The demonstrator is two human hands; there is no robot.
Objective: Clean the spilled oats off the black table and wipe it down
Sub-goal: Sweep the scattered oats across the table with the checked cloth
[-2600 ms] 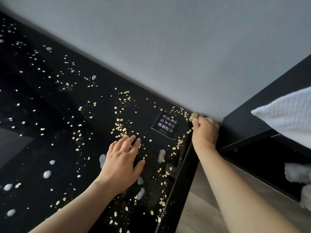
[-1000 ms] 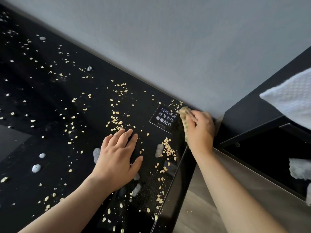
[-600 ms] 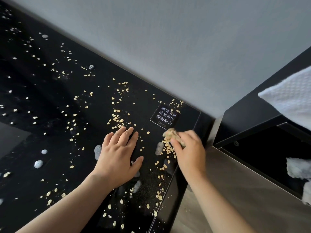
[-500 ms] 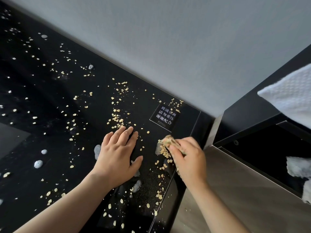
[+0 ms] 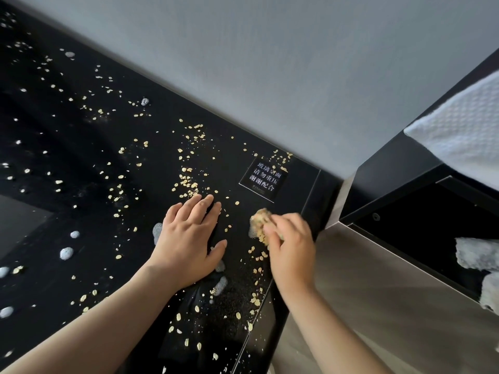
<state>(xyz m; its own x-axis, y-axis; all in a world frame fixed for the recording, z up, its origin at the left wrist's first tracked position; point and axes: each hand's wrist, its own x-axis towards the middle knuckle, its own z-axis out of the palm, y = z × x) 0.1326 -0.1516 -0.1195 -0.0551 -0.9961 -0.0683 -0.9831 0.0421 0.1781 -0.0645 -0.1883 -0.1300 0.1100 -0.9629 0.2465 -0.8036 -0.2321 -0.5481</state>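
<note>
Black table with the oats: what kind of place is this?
Probably a shared or rented room, not certain: the black table carries a printed notice to users, against a grey wall, with a white cloth nearby.

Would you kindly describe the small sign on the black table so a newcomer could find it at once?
Follow the black table along the grey wall to its right corner. The sign lies flat there, beyond the right hand. Unlike the oats and foam blobs around, it is a black rectangle with three rows of white characters.
</note>
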